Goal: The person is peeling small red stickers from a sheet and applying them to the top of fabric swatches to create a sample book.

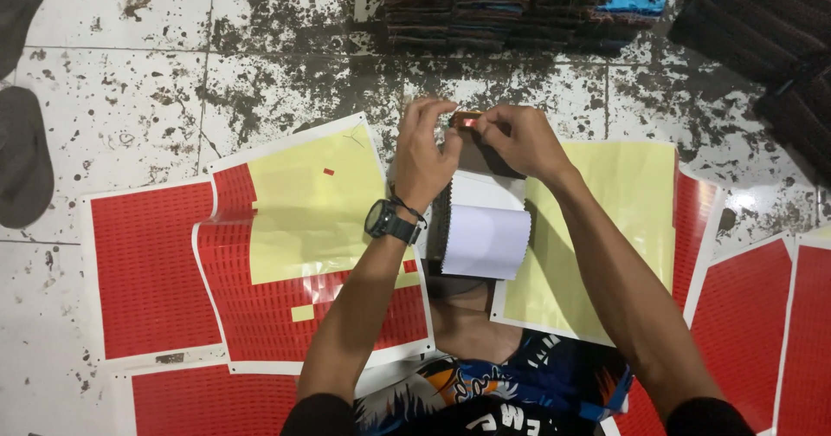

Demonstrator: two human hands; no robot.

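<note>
My left hand (422, 152), with a black watch on its wrist, and my right hand (518, 140) meet over a small dark item (468, 120) that carries a small red sticker. Both hands pinch it at its top edge. Just below the hands a stack of dark fabric pieces with a white curled sheet (481, 238) on top rests in front of me. Red sticker sheets (151, 267) lie around it, one partly peeled to its yellow backing (299, 215).
The floor is white tile spattered with dark stains (286, 81). Stacks of dark fabric items (502, 7) stand at the top, more dark bundles (770, 29) at top right. Sandals (22, 155) lie at the left edge. More red sheets (779, 332) lie at right.
</note>
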